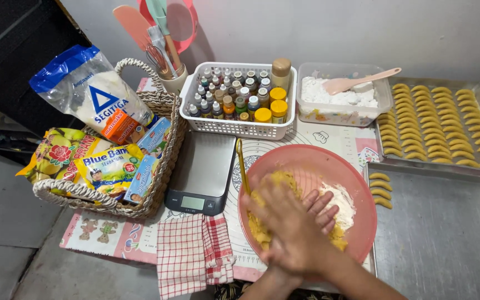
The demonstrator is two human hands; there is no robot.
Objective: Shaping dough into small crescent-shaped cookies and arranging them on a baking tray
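Note:
A pink bowl (pixel 306 151) stands on a printed mat and holds crumbly yellow dough (pixel 258 229) with a patch of white flour (pixel 344 206). Both my hands are inside it, pressed down on the dough. My right hand (pixel 283 218) lies on top, fingers spread toward the left. My left hand (pixel 321 210) is mostly hidden beneath it, and only its fingers show near the flour. A yellow utensil handle (pixel 241 164) leans on the bowl's left rim.
A digital scale (pixel 201 172) and a red checked cloth (pixel 193 253) lie left of the bowl. A wicker basket (pixel 165 161) holds packets. Behind are a white basket of small bottles (pixel 240 129), a flour tub (pixel 340 114) with a pink spatula (pixel 362 82), and metal trays (pixel 445 239) with crescent cookies (pixel 434 119).

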